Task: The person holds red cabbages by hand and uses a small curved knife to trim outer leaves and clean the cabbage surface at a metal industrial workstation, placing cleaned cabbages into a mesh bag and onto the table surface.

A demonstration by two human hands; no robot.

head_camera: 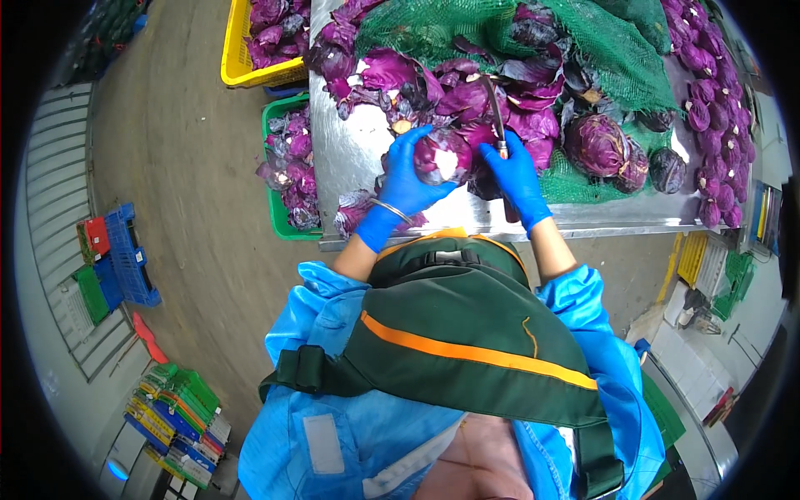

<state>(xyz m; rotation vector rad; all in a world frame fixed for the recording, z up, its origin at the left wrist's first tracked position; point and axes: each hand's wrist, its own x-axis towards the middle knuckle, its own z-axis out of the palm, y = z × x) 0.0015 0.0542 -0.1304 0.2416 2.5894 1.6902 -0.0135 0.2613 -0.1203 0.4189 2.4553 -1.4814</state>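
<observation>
My left hand [409, 172], in a blue glove with a metal bangle at the wrist, grips a red cabbage [431, 153] from its left side. A pale cut patch shows on the cabbage's near face. In my right hand [515, 175], also gloved in blue, is a knife [495, 109] with its blade pointing away from me and its handle running under the palm. The blade is apart from the held cabbage. Loose purple leaves [465, 100] are heaped just beyond both hands on the metal table [350, 140].
Untrimmed cabbages [597, 145] sit right, on green mesh netting [625, 56]. Several rows of trimmed cabbages [719, 125] line the table's right end. A yellow crate [234, 62] and a green crate [275, 212], both holding leaves, stand left. Stacked crates [178, 419] are on the floor lower left.
</observation>
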